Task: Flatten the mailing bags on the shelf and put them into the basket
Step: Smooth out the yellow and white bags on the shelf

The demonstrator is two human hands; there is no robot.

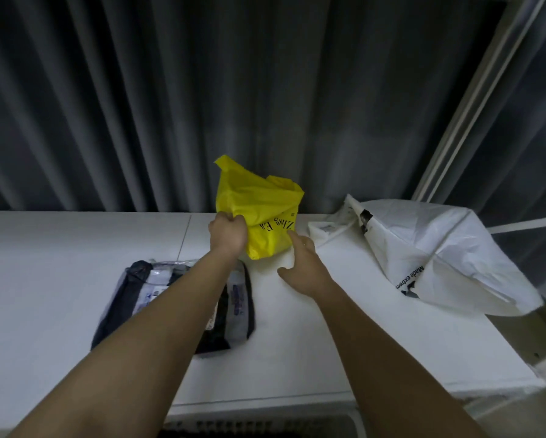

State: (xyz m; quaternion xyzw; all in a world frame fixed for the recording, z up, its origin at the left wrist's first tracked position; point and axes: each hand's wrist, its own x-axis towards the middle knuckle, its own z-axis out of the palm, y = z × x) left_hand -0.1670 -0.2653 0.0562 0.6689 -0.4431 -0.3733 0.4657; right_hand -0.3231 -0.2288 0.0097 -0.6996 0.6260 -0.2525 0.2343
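Just below the shelf, perhaps the basket. Left hand grips the crumpled yellow bag mid-shelf; right hand, open, nears. Slick plastic could slip loose.

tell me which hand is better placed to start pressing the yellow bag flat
Right. The right hand is open and free beside the yellow bag, while the left hand is shut on its edge, holding it up off the shelf.

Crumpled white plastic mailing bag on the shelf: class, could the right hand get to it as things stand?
Probably yes. The right hand is open beside the yellow plastic bag, and only bare white shelf lies between it and the crumpled white plastic mailing bag.
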